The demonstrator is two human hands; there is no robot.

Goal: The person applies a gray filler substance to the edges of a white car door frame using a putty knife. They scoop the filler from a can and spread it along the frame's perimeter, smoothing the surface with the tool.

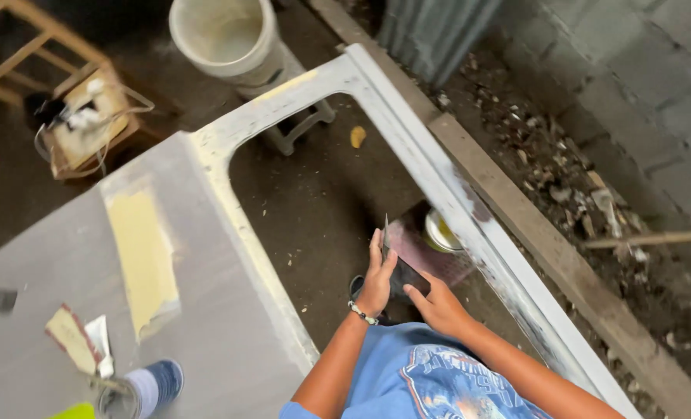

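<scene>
My left hand [376, 278], with a bead bracelet at the wrist, holds a thin metal scraper blade [386, 233] upright, seen edge on. My right hand [438, 306] grips a dark flat scraper [409, 275] that meets the blade's lower part. Both hands hang over the window opening of a grey car door panel [206, 326] that lies flat before me. A long pale yellow filler patch [143, 260] covers part of the panel. Just beyond my hands, an open tin of yellowish filler [441, 230] rests on a pinkish sheet [427, 256] on the ground.
A white bucket [225, 39] stands at the far end on a small stool. A wooden stand [89, 116] with cables is at the left. Sandpaper scraps [74, 337] and a small can [116, 399] lie on the panel. Rubble and a block wall [640, 85] run along the right.
</scene>
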